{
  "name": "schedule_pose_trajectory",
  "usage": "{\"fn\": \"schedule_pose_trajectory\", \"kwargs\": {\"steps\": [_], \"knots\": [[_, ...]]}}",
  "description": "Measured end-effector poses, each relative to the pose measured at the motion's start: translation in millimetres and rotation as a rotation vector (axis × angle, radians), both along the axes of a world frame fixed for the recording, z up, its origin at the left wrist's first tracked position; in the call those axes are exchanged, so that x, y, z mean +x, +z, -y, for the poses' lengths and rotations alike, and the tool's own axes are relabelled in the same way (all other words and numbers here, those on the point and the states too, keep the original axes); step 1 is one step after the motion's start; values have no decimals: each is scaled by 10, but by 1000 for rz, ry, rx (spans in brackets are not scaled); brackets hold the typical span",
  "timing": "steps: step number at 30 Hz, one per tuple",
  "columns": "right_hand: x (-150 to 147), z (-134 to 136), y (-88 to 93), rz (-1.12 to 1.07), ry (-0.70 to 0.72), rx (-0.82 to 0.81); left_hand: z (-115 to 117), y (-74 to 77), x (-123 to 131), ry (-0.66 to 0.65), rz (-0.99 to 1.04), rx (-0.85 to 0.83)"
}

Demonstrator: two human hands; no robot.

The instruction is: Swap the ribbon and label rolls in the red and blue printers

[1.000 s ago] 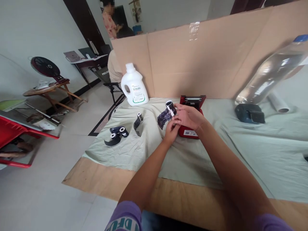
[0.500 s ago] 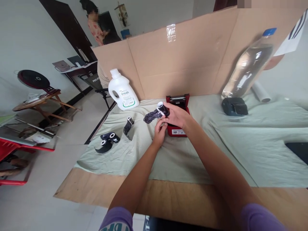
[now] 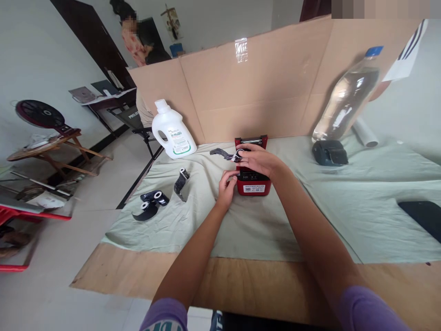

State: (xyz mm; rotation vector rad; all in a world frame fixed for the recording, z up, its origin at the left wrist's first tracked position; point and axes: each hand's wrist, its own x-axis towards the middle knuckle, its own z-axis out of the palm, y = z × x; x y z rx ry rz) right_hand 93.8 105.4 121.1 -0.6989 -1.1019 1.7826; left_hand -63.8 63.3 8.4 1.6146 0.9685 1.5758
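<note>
My right hand (image 3: 258, 161) is closed on a black roll (image 3: 237, 155), and a loose dark strip trails from it to the left. It holds the roll over an open red and black printer (image 3: 254, 188), hiding part of the printer's inside. My left hand (image 3: 227, 186) is at the printer's left side, its bent fingers and thumb on the edge. Left of the hands, one black roll with a white core (image 3: 182, 174) lies on the cloth, its strip partly unwound. Two more black rolls (image 3: 151, 204) lie together farther left.
A white jug (image 3: 174, 131) stands before the cardboard screen (image 3: 255, 96). At the right are a large clear bottle (image 3: 347, 99), a dark small device (image 3: 330, 152), a white tube (image 3: 365, 132) and a dark flat object (image 3: 422, 218). Another person (image 3: 132, 41) is in the background.
My right hand has turned the roll and brought it over the printer, its strip now higher. My left hand has left the roll and moved to the printer's side. The view shifted slightly.
</note>
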Motion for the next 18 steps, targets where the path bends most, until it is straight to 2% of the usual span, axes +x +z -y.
{"fn": "schedule_pose_trajectory", "kwargs": {"steps": [5,9,14,18], "knots": [[304,-99,-70,76,88,27,35,12,19,49,-43,41],[380,-121,-76,93,163,63,-33,74,30,149,-44,-1],[337,-109,-56,108,190,50,-291,368,18,161,-197,109],[357,-107,-9,116,58,3,-418,606,35,136,-296,233]]}}
